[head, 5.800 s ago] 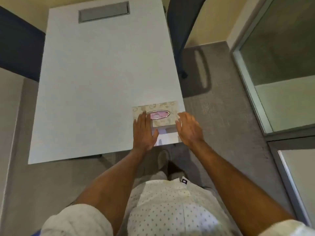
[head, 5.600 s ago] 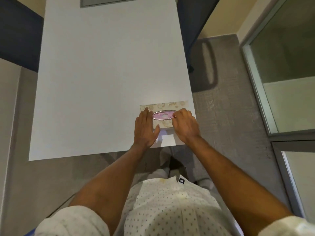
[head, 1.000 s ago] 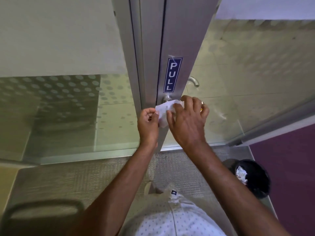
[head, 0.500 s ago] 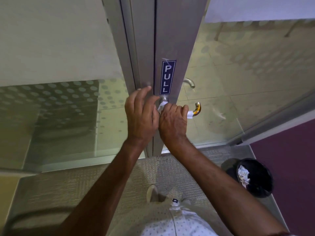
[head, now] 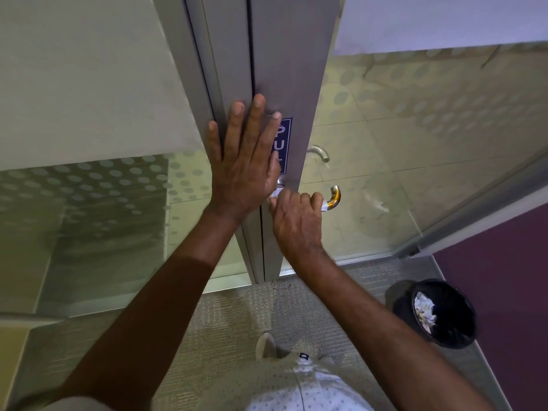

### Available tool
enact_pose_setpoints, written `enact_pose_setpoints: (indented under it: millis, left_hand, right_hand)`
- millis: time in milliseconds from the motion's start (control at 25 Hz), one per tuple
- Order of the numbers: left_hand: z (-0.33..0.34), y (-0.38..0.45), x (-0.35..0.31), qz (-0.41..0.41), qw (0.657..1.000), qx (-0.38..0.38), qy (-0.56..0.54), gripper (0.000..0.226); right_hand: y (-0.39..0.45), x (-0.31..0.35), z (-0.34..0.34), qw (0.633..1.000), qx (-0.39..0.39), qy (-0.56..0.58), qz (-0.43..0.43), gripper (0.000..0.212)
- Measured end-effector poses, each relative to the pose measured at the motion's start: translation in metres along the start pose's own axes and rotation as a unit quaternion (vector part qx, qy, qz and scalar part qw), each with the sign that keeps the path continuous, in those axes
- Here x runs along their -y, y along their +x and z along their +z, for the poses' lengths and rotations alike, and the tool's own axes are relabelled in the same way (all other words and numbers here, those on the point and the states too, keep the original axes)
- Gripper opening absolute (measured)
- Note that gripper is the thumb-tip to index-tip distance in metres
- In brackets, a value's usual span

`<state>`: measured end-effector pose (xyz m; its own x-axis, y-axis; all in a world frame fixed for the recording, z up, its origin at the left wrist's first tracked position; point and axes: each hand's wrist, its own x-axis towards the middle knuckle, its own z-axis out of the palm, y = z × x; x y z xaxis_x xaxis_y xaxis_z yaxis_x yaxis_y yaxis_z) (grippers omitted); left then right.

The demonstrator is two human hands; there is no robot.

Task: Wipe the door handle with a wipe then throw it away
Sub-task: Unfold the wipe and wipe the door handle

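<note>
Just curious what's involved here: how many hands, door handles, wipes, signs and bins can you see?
Hands: 2, left hand and right hand
Door handles: 2
Wipes: 1
Signs: 1
Bins: 1
Total: 7

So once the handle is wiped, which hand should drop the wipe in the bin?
Right. The right hand already grips the wipe around the handle, and the bin stands on that side. The left hand lies flat on the door frame.

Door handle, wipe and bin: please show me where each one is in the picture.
Door handle [head: 335,195], head view, on the curved metal end that sticks out past the fist.
Wipe [head: 324,206], head view, on the white edge at the knuckles.
Bin [head: 456,327], head view, on the dark inner wall beside the crumpled paper.
</note>
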<state>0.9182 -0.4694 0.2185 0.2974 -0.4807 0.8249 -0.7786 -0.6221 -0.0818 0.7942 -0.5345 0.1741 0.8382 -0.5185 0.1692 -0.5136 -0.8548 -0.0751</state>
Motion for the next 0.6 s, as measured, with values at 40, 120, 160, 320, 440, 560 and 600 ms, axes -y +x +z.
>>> enact_pose_setpoints:
  millis: [40, 120, 160, 320, 440, 560, 600]
  left_hand:
    - [0.002, 0.000, -0.001, -0.004, 1.000, -0.005, 0.005, 0.057]
    - [0.006, -0.002, -0.003, -0.008, 1.000, -0.016, 0.017, 0.056]
    - [0.007, -0.002, -0.004, -0.008, 0.999, -0.022, 0.025, 0.056]
    - [0.010, 0.000, -0.004, -0.009, 0.999, -0.038, 0.034, 0.057]
    - [0.010, -0.002, -0.004, -0.011, 0.998, -0.040, 0.039, 0.059]
    - [0.010, -0.002, -0.004, -0.010, 0.998, -0.038, 0.039, 0.061]
    - [0.010, -0.002, -0.004, -0.010, 0.998, -0.039, 0.040, 0.061]
  right_hand:
    - [-0.005, -0.003, 0.005, 1.000, -0.024, -0.010, -0.004, 0.033]
    - [-0.012, -0.009, 0.012, 0.998, -0.044, -0.042, -0.019, 0.022]
    - [-0.010, -0.011, 0.014, 0.998, -0.040, -0.051, -0.024, 0.019]
    - [0.005, -0.006, 0.005, 0.997, -0.006, -0.065, -0.035, 0.024]
    - [0.015, -0.006, -0.003, 0.994, 0.029, -0.082, -0.070, 0.029]
    - [0.018, -0.011, -0.006, 0.991, 0.040, -0.079, -0.096, 0.021]
    - [0.017, -0.012, -0.004, 0.993, 0.024, -0.070, -0.088, 0.027]
